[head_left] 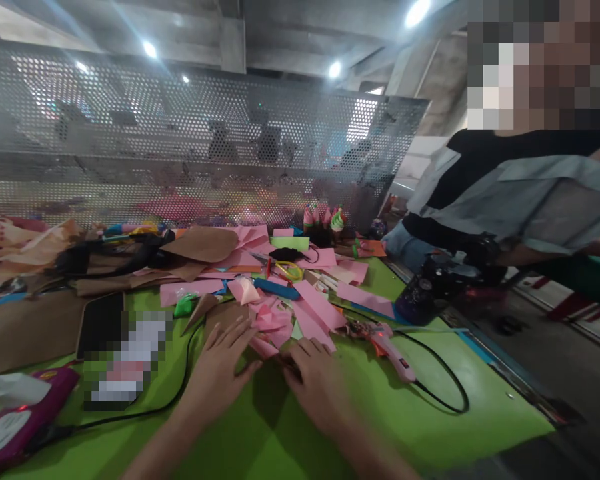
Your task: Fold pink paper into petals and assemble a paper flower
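My left hand [225, 360] lies palm down with its fingers stretched out over brown paper and the edge of a pile of pink paper pieces [275, 317]. Its thumb points toward the right hand. Close beside it, my right hand [313, 377] has its fingers bent at the near edge of the pink pile. Something dark shows between its thumb and index finger; I cannot make out what. To its right, a pink glue gun [394, 353] lies with its cable on the green tabletop [430, 433]. A brown paper piece [203, 310] stands tilted beyond the left hand.
On the left are a dark phone [101, 325], a blurred-out object [133, 360] and a magenta device [30, 413] with a black cable. Paper cupcake-like figures [337, 220] stand before a perforated metal screen [180, 147]. A person [520, 193] is at the right, near a dark bottle [423, 293].
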`<state>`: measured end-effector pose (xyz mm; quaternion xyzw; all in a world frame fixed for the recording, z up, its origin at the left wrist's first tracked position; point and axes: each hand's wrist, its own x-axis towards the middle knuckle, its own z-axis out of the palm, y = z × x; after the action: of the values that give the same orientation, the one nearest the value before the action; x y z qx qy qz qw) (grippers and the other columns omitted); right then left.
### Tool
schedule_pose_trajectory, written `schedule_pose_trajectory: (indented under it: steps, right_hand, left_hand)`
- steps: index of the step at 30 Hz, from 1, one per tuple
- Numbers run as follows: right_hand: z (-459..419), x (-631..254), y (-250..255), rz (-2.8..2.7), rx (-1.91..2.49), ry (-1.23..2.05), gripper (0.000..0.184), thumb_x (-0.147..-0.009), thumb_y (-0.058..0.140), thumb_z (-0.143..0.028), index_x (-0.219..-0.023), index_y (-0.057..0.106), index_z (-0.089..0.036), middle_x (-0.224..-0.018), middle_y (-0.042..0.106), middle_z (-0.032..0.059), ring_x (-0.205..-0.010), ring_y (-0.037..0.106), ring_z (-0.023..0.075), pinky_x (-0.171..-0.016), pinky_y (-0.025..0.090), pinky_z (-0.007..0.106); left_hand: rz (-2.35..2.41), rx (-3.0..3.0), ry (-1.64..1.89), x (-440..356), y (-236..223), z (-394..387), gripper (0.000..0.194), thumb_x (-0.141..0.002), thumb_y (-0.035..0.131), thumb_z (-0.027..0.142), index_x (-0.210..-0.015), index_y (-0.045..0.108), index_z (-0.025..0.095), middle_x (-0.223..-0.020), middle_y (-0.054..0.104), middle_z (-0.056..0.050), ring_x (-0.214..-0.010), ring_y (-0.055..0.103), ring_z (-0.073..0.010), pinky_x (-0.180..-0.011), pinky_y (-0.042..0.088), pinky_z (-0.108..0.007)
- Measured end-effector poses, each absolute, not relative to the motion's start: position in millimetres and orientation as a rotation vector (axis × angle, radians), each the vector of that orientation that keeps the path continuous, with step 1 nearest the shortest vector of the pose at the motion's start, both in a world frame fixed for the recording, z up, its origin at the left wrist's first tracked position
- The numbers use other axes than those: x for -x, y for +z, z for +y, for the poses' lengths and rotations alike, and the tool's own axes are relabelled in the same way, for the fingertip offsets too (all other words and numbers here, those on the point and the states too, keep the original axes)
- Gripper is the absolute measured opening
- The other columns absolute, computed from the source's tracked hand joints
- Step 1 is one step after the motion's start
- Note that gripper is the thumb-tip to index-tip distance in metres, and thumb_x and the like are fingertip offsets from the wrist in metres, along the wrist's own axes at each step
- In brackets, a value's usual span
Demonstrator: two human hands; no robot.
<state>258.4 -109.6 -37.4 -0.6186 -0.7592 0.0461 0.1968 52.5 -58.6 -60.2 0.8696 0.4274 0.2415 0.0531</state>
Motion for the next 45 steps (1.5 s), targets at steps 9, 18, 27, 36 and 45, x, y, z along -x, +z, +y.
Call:
schedule_pose_trajectory:
  steps: [9, 18, 27, 36, 45]
  right_hand:
    - [-114, -263, -41, -2.185, 1.623, 0.149, 0.013, -0.093, 0.056, -0.014, -0.097, 0.063, -0.023, -0.097, 0.067, 0.0014, -0.092, 0.057, 0.0206, -0.080, 0.040, 0.033]
    - [-111, -267, -37, -2.183, 1.638, 0.116, 0.021, -0.093, 0.056, -0.013, -0.105, 0.068, -0.025, -0.098, 0.067, 0.0011, -0.094, 0.057, 0.0202, -0.081, 0.042, 0.033]
    - [-105, -271, -23, -2.016, 1.501, 0.207, 0.021, -0.093, 0.056, -0.014, -0.105, 0.071, -0.025, -0.096, 0.066, 0.0034, -0.092, 0.058, 0.0195, -0.079, 0.045, 0.030]
    - [-39, -290, -3, -1.869, 1.573, 0.069, 0.024, -0.091, 0.052, -0.011, -0.103, 0.070, -0.018, -0.103, 0.066, 0.0074, -0.099, 0.059, 0.0209, -0.087, 0.043, 0.031]
    - [-15, -282, -11, -2.176, 1.548, 0.222, 0.014, -0.073, 0.066, -0.013, -0.076, 0.075, -0.023, -0.084, 0.070, 0.0019, -0.083, 0.061, 0.0196, -0.071, 0.040, 0.027]
  left_hand:
    - [1.325, -2.636, 0.794, -61, -60, -67, 0.043, -0.081, 0.056, 0.009, -0.119, 0.061, 0.029, -0.133, 0.062, -0.003, -0.130, 0.050, -0.0246, -0.111, 0.034, -0.053]
    - [1.254, -2.720, 0.925, -62, -52, -75, 0.033, -0.084, 0.055, 0.010, -0.105, 0.068, 0.032, -0.116, 0.066, -0.001, -0.113, 0.058, -0.0234, -0.109, 0.035, -0.048]
    - [1.412, -2.604, 0.988, -51, -48, -74, 0.014, -0.089, 0.052, 0.015, -0.084, 0.063, 0.024, -0.090, 0.067, -0.001, -0.087, 0.058, -0.0216, -0.079, 0.044, -0.037]
    - [1.359, -2.221, 1.295, -52, -39, -52, 0.005, -0.086, 0.053, 0.021, -0.083, 0.055, 0.024, -0.086, 0.070, 0.000, -0.084, 0.065, -0.0208, -0.077, 0.048, -0.034]
    - [1.193, -1.768, 1.348, -75, -45, -33, 0.010, -0.085, 0.055, 0.030, -0.092, 0.056, 0.022, -0.088, 0.067, -0.001, -0.078, 0.069, -0.0174, -0.069, 0.054, -0.027]
